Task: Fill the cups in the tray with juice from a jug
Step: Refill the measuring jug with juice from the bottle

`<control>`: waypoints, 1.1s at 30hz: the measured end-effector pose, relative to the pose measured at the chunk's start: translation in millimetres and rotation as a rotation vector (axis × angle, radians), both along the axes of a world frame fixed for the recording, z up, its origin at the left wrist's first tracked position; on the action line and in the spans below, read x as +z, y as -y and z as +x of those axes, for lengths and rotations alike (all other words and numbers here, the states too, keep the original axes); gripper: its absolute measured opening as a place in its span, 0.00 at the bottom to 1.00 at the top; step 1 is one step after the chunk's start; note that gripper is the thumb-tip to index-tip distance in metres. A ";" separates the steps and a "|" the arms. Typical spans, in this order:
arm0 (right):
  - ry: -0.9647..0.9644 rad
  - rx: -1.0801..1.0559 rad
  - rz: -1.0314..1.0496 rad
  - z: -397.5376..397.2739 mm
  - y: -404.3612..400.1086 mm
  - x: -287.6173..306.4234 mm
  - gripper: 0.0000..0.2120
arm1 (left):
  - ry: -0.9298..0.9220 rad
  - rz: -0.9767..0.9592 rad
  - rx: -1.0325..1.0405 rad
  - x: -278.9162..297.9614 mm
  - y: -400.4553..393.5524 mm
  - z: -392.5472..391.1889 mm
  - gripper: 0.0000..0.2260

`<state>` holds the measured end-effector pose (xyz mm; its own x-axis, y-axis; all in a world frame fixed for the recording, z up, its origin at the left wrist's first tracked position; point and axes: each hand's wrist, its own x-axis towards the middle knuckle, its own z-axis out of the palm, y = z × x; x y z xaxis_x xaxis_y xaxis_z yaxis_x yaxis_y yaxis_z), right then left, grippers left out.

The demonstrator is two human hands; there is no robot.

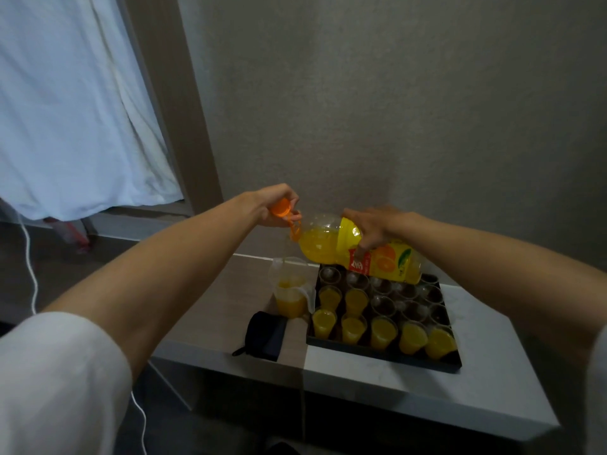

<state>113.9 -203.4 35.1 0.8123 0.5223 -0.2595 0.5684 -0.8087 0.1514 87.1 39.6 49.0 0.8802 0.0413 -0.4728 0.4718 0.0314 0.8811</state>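
My right hand (pixel 374 228) grips a large juice bottle (pixel 331 246) with a yellow label, tipped on its side above the table. Orange juice runs from its mouth down into a clear plastic jug (pixel 290 290), which is partly filled. My left hand (pixel 276 205) holds the orange cap (pixel 281 206) near the bottle's neck. To the right of the jug lies a black tray (pixel 387 354) with several clear cups. Its near row and two cups behind it on the left (pixel 356 298) hold juice; the other cups (pixel 382 305) look empty.
A small dark pouch (pixel 264 334) lies on the table in front of the jug, left of the tray. The grey table (pixel 492 372) stands against a wall. A white curtain (pixel 72 110) hangs at the left, and a white cable (pixel 31 280) trails down the floor.
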 end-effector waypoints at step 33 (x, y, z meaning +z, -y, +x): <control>-0.007 -0.008 -0.028 3.3 1.6 -2.7 0.53 | -0.010 -0.002 0.034 -6.9 5.2 6.7 0.12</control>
